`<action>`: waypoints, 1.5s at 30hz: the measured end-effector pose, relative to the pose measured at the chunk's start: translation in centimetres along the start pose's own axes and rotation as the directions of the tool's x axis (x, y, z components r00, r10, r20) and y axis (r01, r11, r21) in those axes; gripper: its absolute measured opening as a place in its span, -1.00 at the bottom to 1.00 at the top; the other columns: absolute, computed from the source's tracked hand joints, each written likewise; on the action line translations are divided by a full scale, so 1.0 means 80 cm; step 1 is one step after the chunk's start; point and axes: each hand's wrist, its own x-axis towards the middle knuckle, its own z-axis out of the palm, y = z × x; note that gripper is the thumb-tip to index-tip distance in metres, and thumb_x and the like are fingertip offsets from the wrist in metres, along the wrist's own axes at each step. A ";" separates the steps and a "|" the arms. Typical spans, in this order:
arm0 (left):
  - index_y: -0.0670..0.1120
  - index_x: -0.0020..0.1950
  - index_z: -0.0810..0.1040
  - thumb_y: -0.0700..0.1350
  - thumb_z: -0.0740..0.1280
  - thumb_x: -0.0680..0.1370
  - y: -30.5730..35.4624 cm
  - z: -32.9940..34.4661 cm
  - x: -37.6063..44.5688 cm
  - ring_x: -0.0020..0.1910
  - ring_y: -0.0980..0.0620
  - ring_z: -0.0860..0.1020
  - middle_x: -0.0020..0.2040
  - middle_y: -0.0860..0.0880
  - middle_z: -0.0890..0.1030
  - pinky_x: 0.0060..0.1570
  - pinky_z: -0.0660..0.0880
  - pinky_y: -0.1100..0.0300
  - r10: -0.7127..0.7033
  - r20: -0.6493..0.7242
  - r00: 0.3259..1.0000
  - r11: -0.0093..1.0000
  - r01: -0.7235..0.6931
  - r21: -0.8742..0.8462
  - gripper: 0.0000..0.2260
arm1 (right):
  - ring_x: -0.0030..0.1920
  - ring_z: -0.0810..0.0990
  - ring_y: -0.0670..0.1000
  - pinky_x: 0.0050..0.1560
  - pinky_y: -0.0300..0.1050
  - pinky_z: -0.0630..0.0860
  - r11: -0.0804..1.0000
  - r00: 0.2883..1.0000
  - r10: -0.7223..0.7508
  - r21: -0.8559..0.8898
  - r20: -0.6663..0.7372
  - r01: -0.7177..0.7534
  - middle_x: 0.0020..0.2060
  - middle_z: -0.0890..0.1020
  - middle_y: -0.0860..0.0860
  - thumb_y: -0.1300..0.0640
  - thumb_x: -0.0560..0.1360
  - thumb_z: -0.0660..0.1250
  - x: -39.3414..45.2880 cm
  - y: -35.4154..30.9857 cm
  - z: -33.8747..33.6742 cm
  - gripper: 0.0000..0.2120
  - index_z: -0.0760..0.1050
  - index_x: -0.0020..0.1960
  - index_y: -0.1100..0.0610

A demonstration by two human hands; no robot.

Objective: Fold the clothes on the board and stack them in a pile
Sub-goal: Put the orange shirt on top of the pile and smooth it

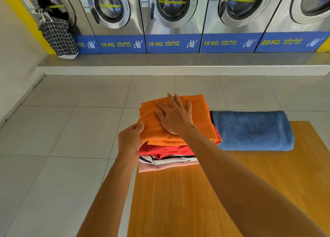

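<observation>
- Right hand (174, 116): fingers spread wide, palm pressed flat on the folded orange cotton garment (178, 122) that tops the pile; it grips nothing.
- Left hand (131, 140): fingers closed on the near-left corner of the same orange garment, thumb on top and the other fingers tucked beneath the edge.
- Landmark: the orange-brown wooden folding board (187, 201). All places below are given from it.
- Pile position: at the far-left corner of the board, its left edge roughly level with the board's left edge.
- Pile order below the orange garment: a folded red garment (166, 150), a white garment with dark stripes (169, 160), a pale pink garment (157, 167) lying on the wood.
- A folded blue terry towel (251, 130) lies at the far end of the board, just beside the pile on its right.
- No unfolded clothing is visible on the board; the task appears close to completion.
- Procedure for this step, as judged:
  - Keep the flat palm pressing down so the layers do not slide.
  - Use the pinched corner to draw the orange garment square with the edges beneath.
  - Smooth outward from the centre, then release the corner before lifting the palm.
  - Avoid pushing toward the board's left edge, where the pile could topple to the grey tiled floor (53, 129).
</observation>
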 end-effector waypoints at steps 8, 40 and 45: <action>-0.23 0.30 0.45 -0.13 0.43 0.50 -0.013 -0.029 0.005 0.12 -0.18 0.64 0.20 -0.23 0.62 0.09 0.60 -0.06 -0.208 0.287 0.935 0.952 0.261 -0.162 -0.58 | 0.64 -0.10 0.14 0.52 0.43 -0.18 0.998 1.000 0.024 -0.054 -0.016 -0.025 0.65 0.03 0.00 -0.33 0.63 -0.15 -0.005 -0.003 0.010 -0.43 0.14 0.59 -0.22; -0.14 0.09 0.51 -0.02 0.34 0.58 0.060 0.051 0.118 -0.18 -0.05 0.57 -0.12 -0.10 0.58 -0.17 0.54 0.05 -0.018 -0.061 0.998 0.940 0.037 0.339 -0.79 | 0.63 -0.11 0.22 0.49 0.47 -0.18 0.996 1.000 0.002 -0.085 0.007 -0.001 0.65 0.03 0.03 -0.59 0.41 -0.12 -0.005 -0.004 0.014 -0.17 0.09 0.59 -0.26; -0.17 -0.08 0.55 -0.09 0.34 0.58 0.057 0.039 0.130 -0.29 -0.02 0.56 -0.12 -0.16 0.63 -0.27 0.57 0.10 0.116 -0.140 0.983 0.866 -0.031 0.499 -0.85 | 0.62 -0.25 0.25 0.52 0.42 -0.22 0.996 1.000 -0.025 -0.086 0.014 0.026 0.65 -0.16 0.10 -0.50 0.51 -0.08 -0.059 -0.015 0.015 -0.18 -0.03 0.65 -0.12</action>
